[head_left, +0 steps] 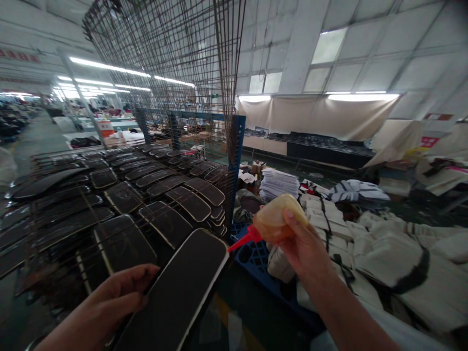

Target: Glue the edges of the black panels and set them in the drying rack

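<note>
In the lower centre of the frame, a dark panel [183, 287], probably stiff and best taken by its edges, is held by the left hand [115, 304]; right of centre, a bottle [272, 222], likely squeezable, is clasped by the right hand [303, 243].

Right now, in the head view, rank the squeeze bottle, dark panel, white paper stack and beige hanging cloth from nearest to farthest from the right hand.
From the right hand:
1. Squeeze bottle, held in it.
2. Dark panel, to its left, at the left hand.
3. White paper stack, beyond the bottle.
4. Beige hanging cloth, in the background.
</note>
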The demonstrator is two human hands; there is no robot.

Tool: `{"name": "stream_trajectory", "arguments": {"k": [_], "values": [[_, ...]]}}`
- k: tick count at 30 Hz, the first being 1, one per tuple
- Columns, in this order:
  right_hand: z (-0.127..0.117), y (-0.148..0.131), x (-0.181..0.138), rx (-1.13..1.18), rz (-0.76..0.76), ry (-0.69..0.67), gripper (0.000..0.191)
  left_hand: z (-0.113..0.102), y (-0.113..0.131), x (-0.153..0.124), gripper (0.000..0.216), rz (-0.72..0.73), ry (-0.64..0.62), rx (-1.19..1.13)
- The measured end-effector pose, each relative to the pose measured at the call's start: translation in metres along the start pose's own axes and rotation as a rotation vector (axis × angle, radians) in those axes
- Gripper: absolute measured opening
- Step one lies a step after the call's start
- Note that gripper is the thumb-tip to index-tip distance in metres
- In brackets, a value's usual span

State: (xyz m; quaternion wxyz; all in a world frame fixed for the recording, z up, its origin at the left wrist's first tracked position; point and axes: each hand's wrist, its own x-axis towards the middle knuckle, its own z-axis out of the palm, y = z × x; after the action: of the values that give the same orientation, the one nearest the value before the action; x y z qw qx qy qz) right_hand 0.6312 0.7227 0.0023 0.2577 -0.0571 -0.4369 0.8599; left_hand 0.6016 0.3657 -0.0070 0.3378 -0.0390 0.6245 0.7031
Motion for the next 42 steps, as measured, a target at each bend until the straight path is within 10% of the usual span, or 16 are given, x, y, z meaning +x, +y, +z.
{"name": "stream_trajectory", "arguments": {"k": [12,42], "values": [[-0.016,0.014,-0.003,-0.03,-0.016,0.141,0.044,0.041,-0.006,0.01,0.029,-0.01,-0.089,-0.116],[-0.045,0.009,-0.071,-0.052,-0.09,-0.033,0.033,0.093,0.016,0.053,0.03,0.096,0.031,-0.165]]}}
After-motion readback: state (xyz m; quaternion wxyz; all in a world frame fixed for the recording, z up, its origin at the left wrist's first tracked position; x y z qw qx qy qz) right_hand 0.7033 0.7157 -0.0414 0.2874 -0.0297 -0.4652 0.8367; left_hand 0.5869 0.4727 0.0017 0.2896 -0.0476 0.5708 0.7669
